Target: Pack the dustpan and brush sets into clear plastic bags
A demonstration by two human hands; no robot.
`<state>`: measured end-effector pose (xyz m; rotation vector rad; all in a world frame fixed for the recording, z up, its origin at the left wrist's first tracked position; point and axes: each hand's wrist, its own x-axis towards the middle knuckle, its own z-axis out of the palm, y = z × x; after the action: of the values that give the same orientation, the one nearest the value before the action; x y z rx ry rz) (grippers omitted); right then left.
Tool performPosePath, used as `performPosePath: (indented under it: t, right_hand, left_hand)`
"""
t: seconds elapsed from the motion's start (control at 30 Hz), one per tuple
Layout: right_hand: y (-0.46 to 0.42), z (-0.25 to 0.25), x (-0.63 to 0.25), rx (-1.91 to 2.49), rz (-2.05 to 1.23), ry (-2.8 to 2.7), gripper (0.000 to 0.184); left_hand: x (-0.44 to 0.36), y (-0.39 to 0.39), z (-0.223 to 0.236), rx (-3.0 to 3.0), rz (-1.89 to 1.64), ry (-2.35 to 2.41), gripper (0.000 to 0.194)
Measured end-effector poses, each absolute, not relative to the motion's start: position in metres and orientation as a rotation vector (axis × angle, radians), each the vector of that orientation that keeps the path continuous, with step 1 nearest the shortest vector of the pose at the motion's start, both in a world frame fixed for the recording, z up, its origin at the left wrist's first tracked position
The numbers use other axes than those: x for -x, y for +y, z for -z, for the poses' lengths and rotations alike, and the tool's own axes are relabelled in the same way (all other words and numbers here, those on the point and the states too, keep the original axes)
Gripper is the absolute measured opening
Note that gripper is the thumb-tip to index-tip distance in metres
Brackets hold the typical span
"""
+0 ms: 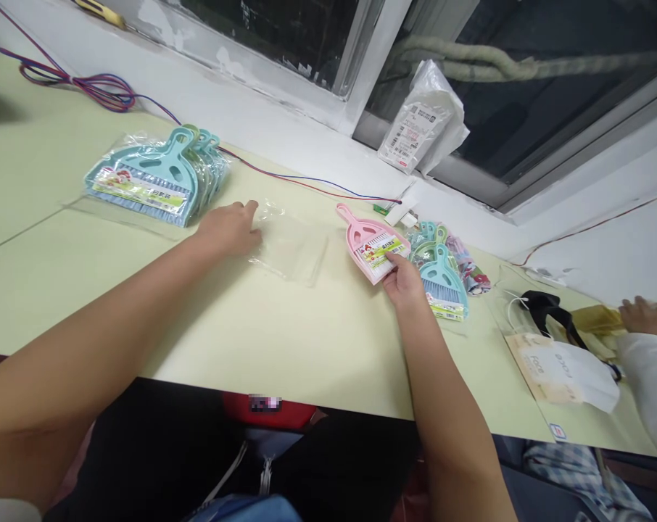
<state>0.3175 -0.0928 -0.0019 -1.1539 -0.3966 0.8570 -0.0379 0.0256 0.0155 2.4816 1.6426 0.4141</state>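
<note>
My right hand (403, 281) grips the lower edge of a pink dustpan (355, 230), tilted above the table, its thumb on the front. A white-bristled brush and a green-and-white printed label (381, 250) show on the dustpan's face. At the left edge of a clear plastic bag (293, 250) is my left hand (230, 228), thumb and forefinger apart; whether it touches the bag I cannot tell. The bag looks flat and lies on the table. Left of that hand stands a row of bagged blue and green dustpan sets (143, 174) with brushes and labels.
More bagged dustpan sets (442, 283) lie right of my right hand, beside a patterned cloth (473, 272). Red and blue wires (307, 180) run along the wall. A plastic-wrapped pack (420, 123) leans on the sill. At far right are a paper bag (562, 370) and another person's hand (647, 317).
</note>
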Motion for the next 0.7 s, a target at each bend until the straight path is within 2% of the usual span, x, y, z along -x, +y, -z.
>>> performPosePath:
  t: [0.17,0.3,0.43,0.7]
  right_hand:
    - [-0.093,0.006,-0.313,1.154,-0.839,-0.409,0.027]
    - [-0.093,0.013,-0.309,1.166,-0.859,-0.460,0.030]
    - [-0.093,0.016,-0.307,1.187,-0.867,-0.480,0.031]
    - [-0.093,0.012,-0.306,1.158,-0.861,-0.415,0.031]
  left_hand:
    - [0.026,0.021,-0.011,-2.680,-0.633,1.383,0.064]
    - [0.014,0.027,0.006,-2.628,-0.281,1.308,0.083]
    - [0.012,0.029,0.014,-2.599,-0.174,1.333,0.087]
    - [0.031,0.018,-0.021,-2.586,-0.328,1.408,0.088]
